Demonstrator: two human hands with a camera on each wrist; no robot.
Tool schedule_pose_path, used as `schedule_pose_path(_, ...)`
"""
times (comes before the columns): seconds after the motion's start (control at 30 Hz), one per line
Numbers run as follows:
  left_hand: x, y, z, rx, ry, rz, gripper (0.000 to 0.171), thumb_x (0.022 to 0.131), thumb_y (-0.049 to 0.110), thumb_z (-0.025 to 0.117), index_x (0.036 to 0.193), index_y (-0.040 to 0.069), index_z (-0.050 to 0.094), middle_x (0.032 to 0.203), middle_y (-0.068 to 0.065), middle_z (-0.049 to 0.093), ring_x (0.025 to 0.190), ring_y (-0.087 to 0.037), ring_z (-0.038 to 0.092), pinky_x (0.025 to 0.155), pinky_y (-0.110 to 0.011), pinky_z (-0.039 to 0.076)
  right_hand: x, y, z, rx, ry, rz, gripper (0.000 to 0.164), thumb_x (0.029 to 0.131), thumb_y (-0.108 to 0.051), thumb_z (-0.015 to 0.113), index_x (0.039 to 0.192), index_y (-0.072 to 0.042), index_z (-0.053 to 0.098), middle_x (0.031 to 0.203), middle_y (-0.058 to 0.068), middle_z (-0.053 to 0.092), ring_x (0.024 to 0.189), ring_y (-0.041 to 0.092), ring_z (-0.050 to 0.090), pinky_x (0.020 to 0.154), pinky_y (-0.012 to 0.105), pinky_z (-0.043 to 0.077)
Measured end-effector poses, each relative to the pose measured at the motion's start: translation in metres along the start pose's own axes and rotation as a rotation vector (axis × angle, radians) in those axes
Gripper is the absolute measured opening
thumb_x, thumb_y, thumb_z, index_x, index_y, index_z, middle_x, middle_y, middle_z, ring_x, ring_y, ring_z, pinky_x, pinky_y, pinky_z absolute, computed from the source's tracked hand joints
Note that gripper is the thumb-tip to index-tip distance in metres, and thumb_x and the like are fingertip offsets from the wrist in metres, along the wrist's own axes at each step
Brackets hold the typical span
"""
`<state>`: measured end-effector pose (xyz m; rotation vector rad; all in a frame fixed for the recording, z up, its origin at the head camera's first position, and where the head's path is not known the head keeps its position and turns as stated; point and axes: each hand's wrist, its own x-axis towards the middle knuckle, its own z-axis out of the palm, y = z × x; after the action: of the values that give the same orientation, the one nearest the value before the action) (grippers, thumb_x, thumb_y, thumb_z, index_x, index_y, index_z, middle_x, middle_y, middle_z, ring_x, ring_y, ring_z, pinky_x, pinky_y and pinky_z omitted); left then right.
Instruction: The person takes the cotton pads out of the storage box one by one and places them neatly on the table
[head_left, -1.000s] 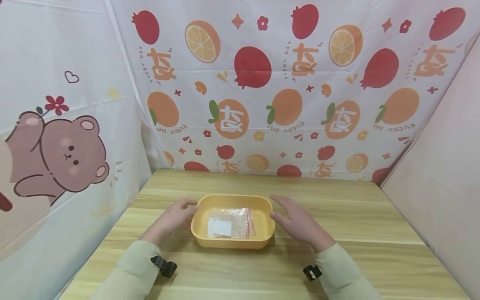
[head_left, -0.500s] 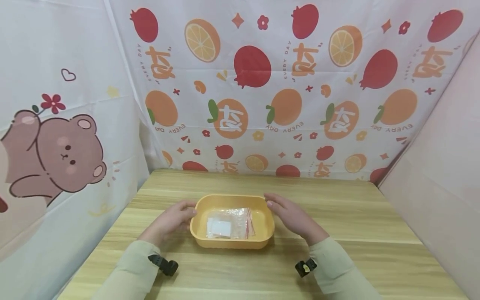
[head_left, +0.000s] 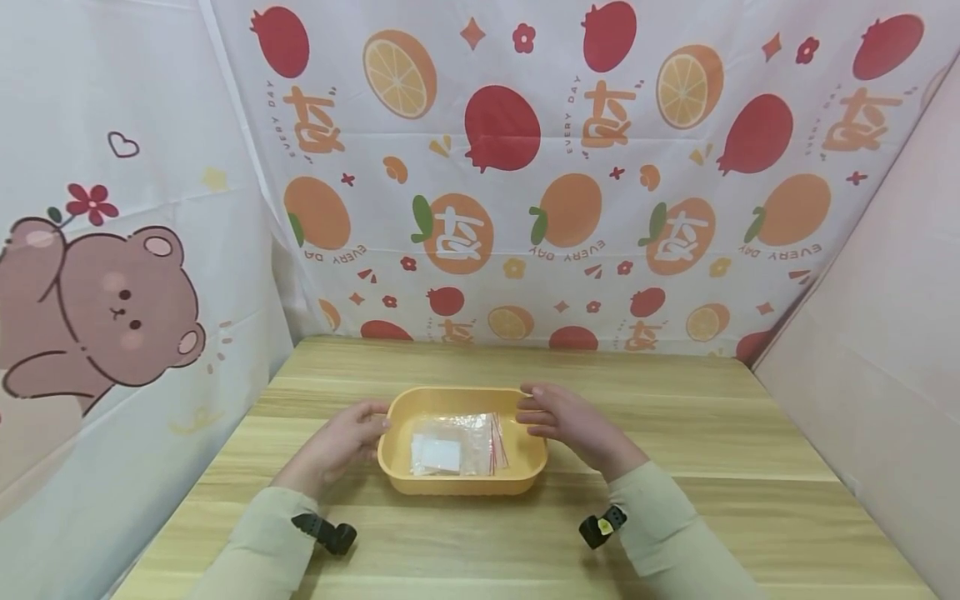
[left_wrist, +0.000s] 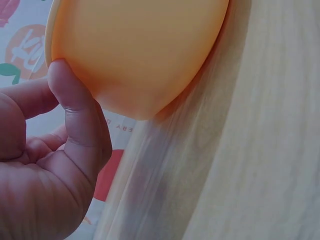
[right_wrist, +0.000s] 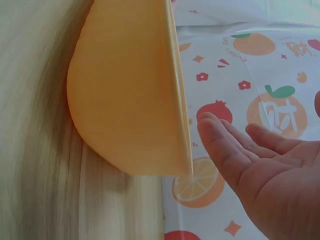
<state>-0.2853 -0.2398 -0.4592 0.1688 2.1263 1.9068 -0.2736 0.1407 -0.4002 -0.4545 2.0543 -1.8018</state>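
Observation:
A yellow plastic tray (head_left: 465, 487) stands on the wooden table, with several clear zip-lock bags with red seal lines (head_left: 476, 433) lying in it. White square pieces (head_left: 439, 455) show at the left end of the bags. My left hand (head_left: 339, 440) holds the tray's left end; its bent thumb (left_wrist: 70, 95) rests against the wall by the rim, and the other fingertips are partly hidden. My right hand (head_left: 581, 427) hovers at the right end, fingers loosely extended over the rim. In the right wrist view its fingers (right_wrist: 220, 145) are apart from the tray and hold nothing.
The wooden table (head_left: 675, 400) extends around the tray. A fruit-print curtain (head_left: 502, 208) hangs at its back edge, a bear-print cloth (head_left: 135, 308) on the left and a plain pale cloth (head_left: 877, 375) on the right. Both wrists wear black strapped devices.
My right hand has moved left, from beside the tray to over its right rim. The left hand stays at the left end. The tray and bags keep their place; the head view shifts slightly.

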Motion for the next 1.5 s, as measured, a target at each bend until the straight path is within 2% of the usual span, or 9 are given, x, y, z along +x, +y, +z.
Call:
schedule_pose_path(0.13,0.000,0.001,0.000,-0.009,-0.002,0.000,0.051,0.105,0.013,0.053,0.147,-0.011,0.035,0.121,-0.026,0.060,0.091,-0.023,0.064,0.072,-0.033,0.058,0.003,-0.003,0.006,0.063,-0.022,0.010,0.065,0.110,-0.045,0.036,0.156,-0.001,0.029,0.150,0.024,0.044,0.136,0.041,0.045,0.110,0.051,0.040)
schedule_pose_path(0.27,0.001,-0.001,-0.001,-0.013,-0.005,0.006,0.050,0.105,0.012,0.052,0.146,-0.012,0.035,0.119,-0.025,0.061,0.090,-0.023,0.064,0.072,-0.032,0.058,0.007,-0.002,0.013,0.177,-0.031,0.031,0.075,0.108,-0.054,0.034,0.159,-0.001,0.021,0.155,0.030,0.034,0.141,0.046,0.036,0.114,0.057,0.031)
schedule_pose_path(0.43,0.001,-0.002,-0.001,-0.014,-0.009,0.011,0.048,0.105,0.010,0.051,0.145,-0.012,0.036,0.117,-0.024,0.062,0.089,-0.022,0.064,0.072,-0.033,0.058,0.016,0.005,0.023,0.267,-0.030,0.086,0.072,0.110,-0.047,0.028,0.159,0.002,0.011,0.158,0.036,0.022,0.143,0.049,0.029,0.116,0.059,0.025)
schedule_pose_path(0.63,0.000,-0.002,-0.001,-0.018,-0.012,0.014,0.048,0.105,0.011,0.051,0.145,-0.012,0.036,0.116,-0.023,0.062,0.089,-0.022,0.064,0.072,-0.033,0.057,0.026,0.011,0.034,0.268,-0.016,0.156,0.078,0.108,-0.052,0.032,0.160,0.002,0.008,0.158,0.035,0.021,0.144,0.050,0.027,0.115,0.060,0.026)
schedule_pose_path(0.93,-0.002,-0.001,0.000,-0.003,-0.023,0.015,0.050,0.106,0.013,0.052,0.146,-0.011,0.035,0.116,-0.023,0.062,0.091,-0.023,0.064,0.072,-0.033,0.057,0.032,0.013,0.043,0.260,0.029,0.220,0.082,0.106,-0.056,0.036,0.160,0.000,0.011,0.158,0.035,0.021,0.140,0.055,0.030,0.108,0.064,0.036)
schedule_pose_path(1.07,-0.002,-0.001,0.000,0.000,-0.012,-0.003,0.049,0.105,0.013,0.052,0.146,-0.010,0.036,0.116,-0.023,0.061,0.091,-0.023,0.064,0.073,-0.033,0.058,0.034,0.013,0.045,0.273,0.036,0.231,0.087,0.104,-0.059,0.039,0.160,0.001,0.011,0.158,0.037,0.017,0.140,0.058,0.026,0.107,0.066,0.036)
schedule_pose_path(1.2,-0.002,-0.001,0.000,0.001,-0.005,-0.010,0.049,0.105,0.012,0.052,0.146,-0.010,0.037,0.117,-0.024,0.061,0.092,-0.024,0.064,0.074,-0.033,0.058,0.035,0.014,0.047,0.289,0.041,0.233,0.084,0.106,-0.055,0.037,0.159,0.004,0.011,0.157,0.040,0.015,0.140,0.059,0.024,0.106,0.066,0.036)
schedule_pose_path(1.5,-0.002,-0.001,0.001,-0.006,-0.007,0.003,0.050,0.106,0.013,0.053,0.146,-0.011,0.035,0.119,-0.024,0.062,0.092,-0.024,0.064,0.072,-0.033,0.057,0.035,0.012,0.048,0.275,0.056,0.243,0.087,0.104,-0.059,0.038,0.158,0.005,0.013,0.157,0.038,0.018,0.140,0.057,0.027,0.105,0.065,0.039)
